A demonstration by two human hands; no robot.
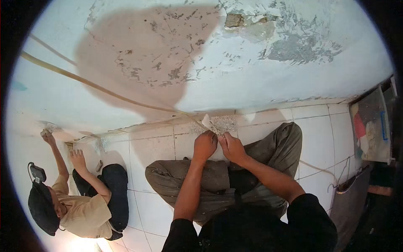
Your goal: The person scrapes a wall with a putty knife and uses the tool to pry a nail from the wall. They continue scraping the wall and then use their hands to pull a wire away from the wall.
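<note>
My left hand [205, 145] and my right hand [231, 147] are close together over my crossed legs, near the foot of the wall. Both have their fingers closed around the lower end of a small whitish piece [208, 122], too small to identify. Its pale upper end sticks up above my fingers. Grey-white crumbs [227, 122] lie on the floor tiles just behind it. A yellowish cable [105, 89] runs across the wall and down to beside my hands.
The wall [260, 80] has peeling, chipped patches. At the left another person [86, 210] sits with one hand against the wall. A clear plastic container [373, 130] stands at the right, above a dark panel [350, 208]. A thin cable [319, 168] crosses the tiles.
</note>
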